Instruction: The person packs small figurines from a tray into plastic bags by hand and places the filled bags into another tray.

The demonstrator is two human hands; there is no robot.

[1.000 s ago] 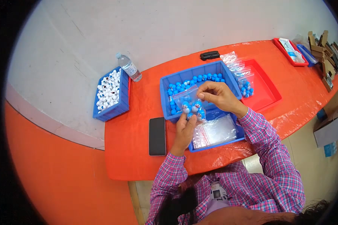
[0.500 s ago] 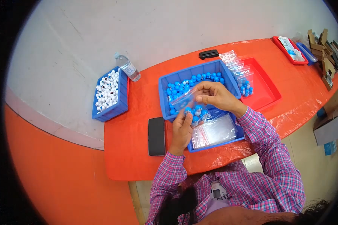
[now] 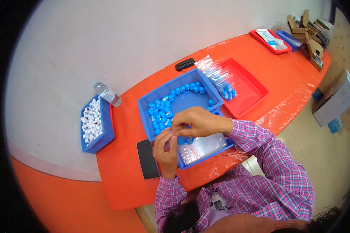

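Note:
My left hand [image 3: 166, 152] and my right hand [image 3: 196, 122] meet fingertip to fingertip, pinching the top of a clear zip bag. Blue balls in the bag [image 3: 186, 140] show just under my right hand, while most of the bag is hidden by my fingers. Behind the hands lies a blue bin [image 3: 144, 116] with many blue-and-white balls along its left and far sides. Below my right hand, a smaller blue tray [image 3: 206, 157] holds a stack of flat clear zip bags [image 3: 202, 148].
Filled bags of balls [image 3: 226, 92] lie at the left edge of a red tray [image 3: 252, 101]. A phone [image 3: 147, 160], a black object [image 3: 185, 64], a water bottle [image 3: 107, 94] and a bin of white balls [image 3: 109, 126] surround the work area. Cardboard pieces [image 3: 308, 37] lie far right.
My view has turned, so the table appears shifted left. My fingers have come together at the bag's top; before, my hands were further apart with the bag and its balls plainly visible.

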